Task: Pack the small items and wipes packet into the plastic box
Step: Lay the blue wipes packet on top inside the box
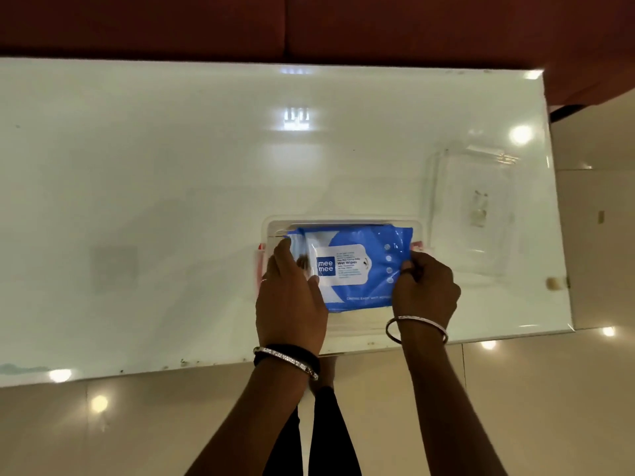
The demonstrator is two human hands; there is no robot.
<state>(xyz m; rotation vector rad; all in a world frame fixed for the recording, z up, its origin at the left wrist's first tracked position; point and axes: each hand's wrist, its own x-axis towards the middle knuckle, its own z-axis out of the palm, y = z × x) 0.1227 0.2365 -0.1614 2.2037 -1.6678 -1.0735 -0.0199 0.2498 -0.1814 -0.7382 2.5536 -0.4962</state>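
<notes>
left hand [290,297] fingers curled over the left end of the blue wipes packet [354,266], right hand [426,290] pinching its right end between thumb and fingers, both closed on it. packet sits in or on the mouth of the clear plastic box [338,219], not clearly seated flat. small items hidden under it, cannot tell if packed. clear lid [474,207] lies apart to the right on the white table [171,166]. likely near done: press packet down, maybe lid.
</notes>
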